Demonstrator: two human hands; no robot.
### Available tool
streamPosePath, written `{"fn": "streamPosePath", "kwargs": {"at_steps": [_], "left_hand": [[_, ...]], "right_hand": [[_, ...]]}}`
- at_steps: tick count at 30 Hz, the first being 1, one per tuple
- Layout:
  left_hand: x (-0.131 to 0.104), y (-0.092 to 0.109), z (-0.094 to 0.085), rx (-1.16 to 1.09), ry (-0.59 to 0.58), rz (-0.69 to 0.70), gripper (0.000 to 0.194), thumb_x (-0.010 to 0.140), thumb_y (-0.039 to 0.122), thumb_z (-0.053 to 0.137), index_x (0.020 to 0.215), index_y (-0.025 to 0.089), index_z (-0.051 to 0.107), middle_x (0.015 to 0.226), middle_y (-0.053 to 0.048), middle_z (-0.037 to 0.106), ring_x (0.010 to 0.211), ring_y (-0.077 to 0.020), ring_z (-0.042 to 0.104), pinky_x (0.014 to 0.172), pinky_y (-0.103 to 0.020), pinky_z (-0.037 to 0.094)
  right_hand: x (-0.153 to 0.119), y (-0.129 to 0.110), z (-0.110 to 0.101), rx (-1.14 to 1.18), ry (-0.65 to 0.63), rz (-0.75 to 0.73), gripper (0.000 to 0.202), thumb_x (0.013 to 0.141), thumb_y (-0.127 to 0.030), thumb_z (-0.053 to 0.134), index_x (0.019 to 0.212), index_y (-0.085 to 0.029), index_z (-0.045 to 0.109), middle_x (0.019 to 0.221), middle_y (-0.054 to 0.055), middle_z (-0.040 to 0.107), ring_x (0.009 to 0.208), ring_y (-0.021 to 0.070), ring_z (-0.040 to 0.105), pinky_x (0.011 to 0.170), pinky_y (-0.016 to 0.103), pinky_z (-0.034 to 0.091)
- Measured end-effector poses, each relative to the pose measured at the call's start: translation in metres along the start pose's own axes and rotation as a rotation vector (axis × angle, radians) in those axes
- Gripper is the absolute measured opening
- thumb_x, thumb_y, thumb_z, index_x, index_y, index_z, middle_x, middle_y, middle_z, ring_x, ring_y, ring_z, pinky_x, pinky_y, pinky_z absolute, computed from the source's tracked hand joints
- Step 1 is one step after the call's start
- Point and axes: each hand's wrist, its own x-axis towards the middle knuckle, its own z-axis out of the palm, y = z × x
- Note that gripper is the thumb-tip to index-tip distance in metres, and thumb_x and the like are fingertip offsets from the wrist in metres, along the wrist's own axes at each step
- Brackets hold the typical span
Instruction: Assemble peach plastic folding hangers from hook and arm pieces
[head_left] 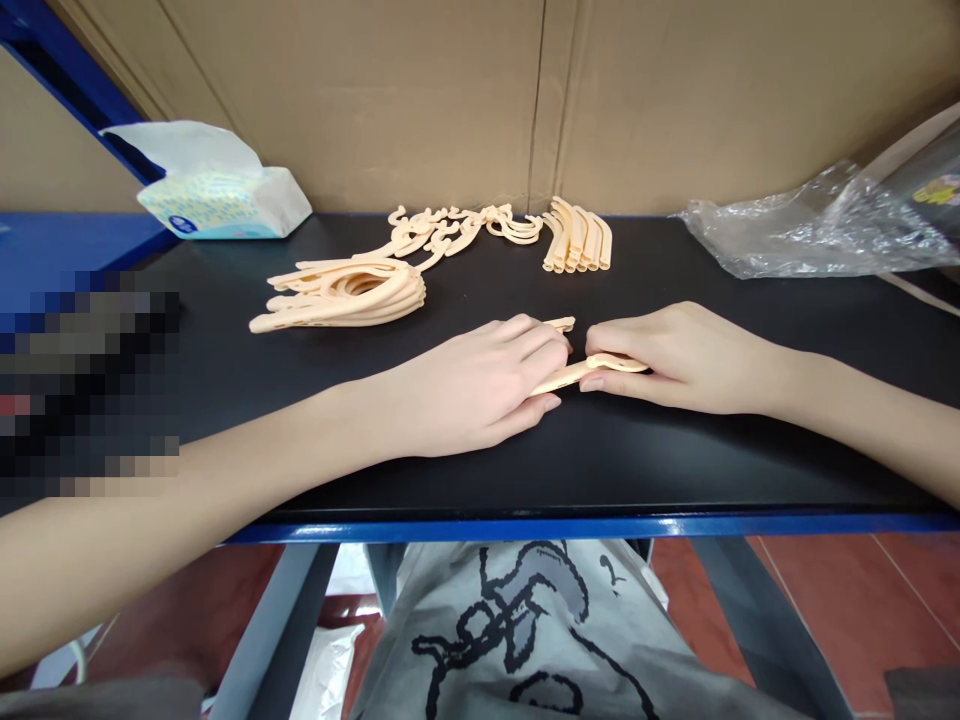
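behind everything, a brown cardboard panel (360, 100) backs your black, blue-edged counter (615, 465). a grey cloth (480, 600) with a black print covers your lap below the edge. at the counter's far right lies a crumpled clear plastic bag (795, 235); at the far left, a tissue pack (217, 205) with one sheet pulled up. nearer you, left of centre, sits a bundle of bent cream hanger arms (337, 312).

your left hand (502, 385) has its grip curled closed around a cream plastic hanger piece (562, 378), and your right hand (667, 355) pinches that piece's right end between thumb and fingers, low over the counter's middle.

beyond your hands lie a loose heap of cream hooks (409, 237) and, just right of it, short curved tubes (577, 240) side by side.
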Motion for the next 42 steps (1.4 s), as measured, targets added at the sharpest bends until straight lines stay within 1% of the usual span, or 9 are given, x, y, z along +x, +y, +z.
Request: {"fn": "streamPosePath", "kwargs": {"at_steps": [8, 14, 23, 30, 34, 38, 42], "left_hand": [[0.0004, 0.0009, 0.0006, 0.025, -0.017, -0.007, 0.025, 0.104, 0.025, 0.040, 0.114, 0.009, 0.057, 0.125, -0.014, 0.061, 0.122, -0.0301, 0.051, 0.103, -0.043, 0.043], [0.0002, 0.0018, 0.0003, 0.046, -0.019, -0.008, 0.025, 0.104, 0.024, 0.040, 0.116, 0.009, 0.057, 0.124, -0.014, 0.061, 0.127, -0.0308, 0.049, 0.104, -0.042, 0.042], [-0.0006, 0.0037, 0.0012, 0.069, -0.010, -0.014, 0.022, 0.104, 0.023, 0.041, 0.114, 0.010, 0.057, 0.124, -0.013, 0.062, 0.133, -0.0320, 0.046, 0.103, -0.041, 0.042], [-0.0013, 0.0049, 0.0006, 0.079, -0.019, -0.026, 0.025, 0.104, 0.023, 0.039, 0.115, 0.010, 0.057, 0.125, -0.014, 0.062, 0.133, -0.0316, 0.046, 0.104, -0.042, 0.041], [-0.0013, 0.0056, 0.0004, 0.073, -0.027, -0.034, 0.025, 0.104, 0.024, 0.039, 0.115, 0.010, 0.057, 0.127, -0.015, 0.061, 0.133, -0.0322, 0.047, 0.103, -0.042, 0.042], [-0.0016, 0.0047, 0.0001, 0.077, -0.031, -0.040, 0.027, 0.104, 0.026, 0.038, 0.116, 0.011, 0.057, 0.128, -0.015, 0.061, 0.129, -0.0309, 0.050, 0.103, -0.042, 0.042], [-0.0016, 0.0031, -0.0008, 0.069, -0.030, -0.041, 0.030, 0.105, 0.026, 0.036, 0.120, 0.010, 0.057, 0.130, -0.016, 0.061, 0.132, -0.0309, 0.047, 0.103, -0.042, 0.042]], "right_hand": [[0.0010, -0.0003, -0.0002, 0.000, -0.016, 0.020, 0.051, 0.100, -0.063, 0.034, 0.074, -0.021, 0.045, 0.061, -0.003, 0.048, 0.049, 0.0104, 0.040, 0.051, 0.025, 0.025], [-0.0003, 0.0013, 0.0002, -0.011, -0.008, 0.013, 0.048, 0.100, -0.061, 0.037, 0.076, -0.021, 0.046, 0.062, -0.003, 0.048, 0.050, 0.0106, 0.040, 0.051, 0.026, 0.025], [-0.0002, 0.0004, -0.0013, -0.004, -0.005, 0.016, 0.048, 0.099, -0.062, 0.038, 0.075, -0.021, 0.045, 0.060, -0.003, 0.045, 0.050, 0.0113, 0.040, 0.051, 0.026, 0.026], [0.0002, 0.0006, -0.0012, 0.006, -0.007, 0.015, 0.048, 0.099, -0.062, 0.039, 0.076, -0.021, 0.046, 0.060, -0.003, 0.046, 0.050, 0.0116, 0.040, 0.052, 0.026, 0.026], [-0.0002, 0.0000, -0.0018, 0.001, -0.020, 0.031, 0.048, 0.099, -0.063, 0.038, 0.076, -0.022, 0.046, 0.061, -0.003, 0.048, 0.050, 0.0121, 0.041, 0.052, 0.027, 0.026], [-0.0008, 0.0000, -0.0016, -0.005, -0.034, 0.036, 0.047, 0.099, -0.063, 0.036, 0.077, -0.022, 0.047, 0.064, -0.001, 0.053, 0.052, 0.0134, 0.044, 0.053, 0.028, 0.028], [-0.0010, 0.0009, 0.0002, -0.017, -0.020, 0.028, 0.047, 0.101, -0.060, 0.031, 0.079, -0.022, 0.045, 0.068, 0.000, 0.056, 0.053, 0.0140, 0.045, 0.054, 0.029, 0.028]]}}
